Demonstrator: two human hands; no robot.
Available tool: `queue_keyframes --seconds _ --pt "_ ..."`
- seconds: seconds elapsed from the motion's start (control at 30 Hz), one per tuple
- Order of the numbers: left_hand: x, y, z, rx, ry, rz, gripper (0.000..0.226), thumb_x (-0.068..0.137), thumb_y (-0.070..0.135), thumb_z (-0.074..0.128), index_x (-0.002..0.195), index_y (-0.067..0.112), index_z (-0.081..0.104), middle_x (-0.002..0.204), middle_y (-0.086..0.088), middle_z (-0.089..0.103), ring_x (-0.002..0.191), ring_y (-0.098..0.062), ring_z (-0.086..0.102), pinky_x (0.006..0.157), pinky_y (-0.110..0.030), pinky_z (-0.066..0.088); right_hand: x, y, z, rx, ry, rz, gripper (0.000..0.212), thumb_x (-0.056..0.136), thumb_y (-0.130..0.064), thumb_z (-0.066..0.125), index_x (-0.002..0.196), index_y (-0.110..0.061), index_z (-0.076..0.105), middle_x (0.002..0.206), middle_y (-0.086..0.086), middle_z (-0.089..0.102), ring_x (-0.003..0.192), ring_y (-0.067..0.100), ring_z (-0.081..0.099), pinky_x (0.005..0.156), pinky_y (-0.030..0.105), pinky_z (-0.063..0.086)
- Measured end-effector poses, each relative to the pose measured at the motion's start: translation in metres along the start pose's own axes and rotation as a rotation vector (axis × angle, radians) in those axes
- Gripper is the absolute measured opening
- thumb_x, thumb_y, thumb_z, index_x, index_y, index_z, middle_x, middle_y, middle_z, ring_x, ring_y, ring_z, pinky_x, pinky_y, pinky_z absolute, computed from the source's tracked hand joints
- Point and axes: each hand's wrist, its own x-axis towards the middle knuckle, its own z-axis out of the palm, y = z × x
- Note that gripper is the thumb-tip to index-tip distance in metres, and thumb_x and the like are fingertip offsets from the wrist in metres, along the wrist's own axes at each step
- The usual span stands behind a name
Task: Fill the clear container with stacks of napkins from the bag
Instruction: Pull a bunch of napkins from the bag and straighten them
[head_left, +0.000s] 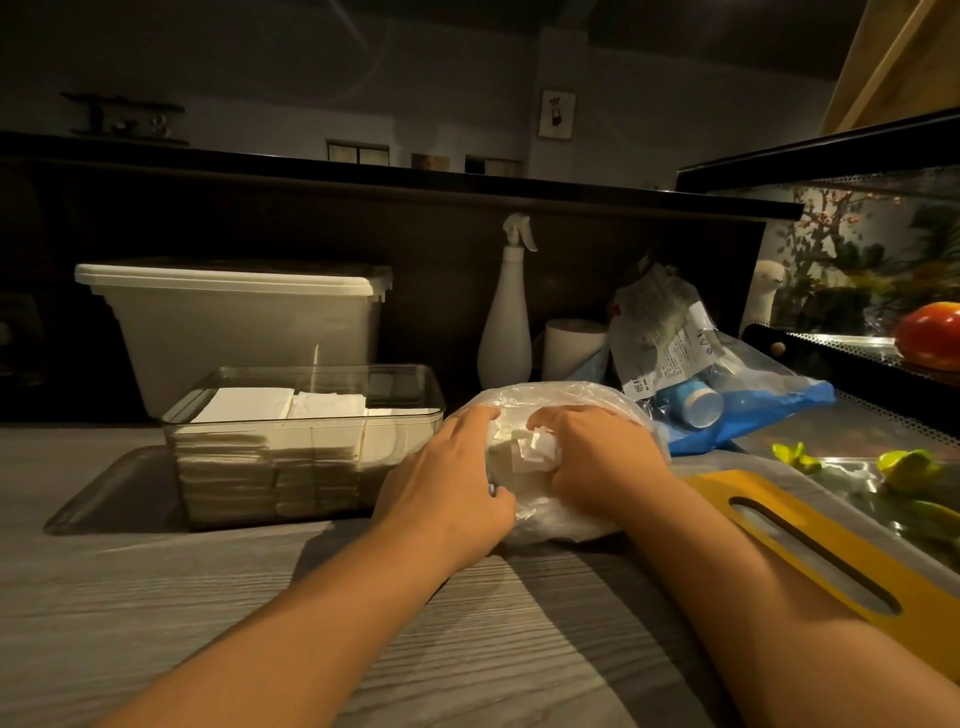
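A clear plastic bag (558, 519) of white napkins lies on the wooden counter at the centre. My left hand (441, 488) grips its left side, thumb low and fingers over the top. On the bag's right side, my right hand (597, 457) curls round the plastic and the napkins (535, 447) showing at its opening. Just left of the bag stands the clear container (405, 376), holding several stacks of white napkins (260, 441) in its left and middle parts.
A lidded white bin (234, 317) stands behind the container. A white spray bottle (506, 322), a paper roll (574, 345) and a blue-and-clear bag of cups (727, 400) sit at the back right. A yellow slotted lid (810, 545) lies by my right forearm, beside a glass display case (857, 291).
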Motion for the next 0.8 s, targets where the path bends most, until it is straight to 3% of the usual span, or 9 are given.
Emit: queue_keyframes --seconds 0.17,0.27,0.37,0.47,0.63,0.8 --pt "-0.001 0.0 -0.003 -0.014 -0.001 -0.013 0.068 0.087 0.029 0.066 0.143 0.036 0.028 0.14 0.01 0.046 0.11 -0.017 0.057 0.087 -0.037 0.056 0.003 0.002 0.001 -0.014 0.098 0.003 0.034 0.092 -0.022 0.055 0.124 -0.03 0.063 0.113 -0.001 0.069 0.105 0.019 0.061 0.085 0.03 0.043" --pt "-0.001 0.001 -0.004 -0.056 -0.009 -0.012 0.071 0.087 0.028 0.067 0.145 0.037 0.027 0.14 0.011 0.046 0.103 -0.015 0.061 0.087 -0.038 0.057 0.003 0.005 0.0 0.043 0.122 0.024 0.027 0.093 -0.024 0.055 0.117 -0.029 0.068 0.106 -0.001 0.069 0.099 0.019 0.062 0.086 0.033 0.048" --pt "-0.001 0.002 -0.006 -0.065 -0.016 -0.012 0.077 0.086 0.028 0.067 0.149 0.036 0.024 0.15 0.011 0.038 0.123 -0.018 0.052 0.096 -0.039 0.052 0.0 0.009 -0.008 0.185 0.161 0.015 0.018 0.086 -0.015 0.057 0.08 -0.031 0.064 0.075 -0.005 0.063 0.076 0.019 0.061 0.07 0.036 0.053" --pt "-0.004 0.006 -0.008 -0.064 0.006 0.002 0.081 0.086 0.029 0.067 0.151 0.037 0.019 0.153 0.012 0.035 0.127 -0.018 0.048 0.098 -0.038 0.051 0.0 0.013 -0.017 0.306 0.157 0.043 0.022 0.083 -0.014 0.06 0.065 -0.028 0.057 0.067 -0.004 0.061 0.07 0.021 0.061 0.061 0.034 0.05" --pt "-0.004 0.008 -0.011 -0.084 0.076 -0.006 0.086 0.085 0.032 0.071 0.148 0.045 0.014 0.148 0.012 0.038 0.124 -0.018 0.05 0.088 -0.034 0.051 -0.005 0.017 -0.027 0.547 0.144 -0.079 0.014 0.084 -0.017 0.07 0.07 -0.019 0.069 0.066 0.002 0.067 0.067 0.023 0.063 0.063 0.044 0.052" --pt "-0.001 0.0 -0.01 -0.239 0.139 -0.047 0.073 0.08 0.022 0.079 0.136 0.044 0.038 0.127 0.016 0.049 0.114 -0.014 0.052 0.083 -0.033 0.056 -0.009 0.018 -0.032 0.788 0.126 -0.108 0.017 0.081 -0.016 0.076 0.072 -0.028 0.072 0.071 -0.003 0.071 0.074 0.019 0.068 0.072 0.043 0.057"
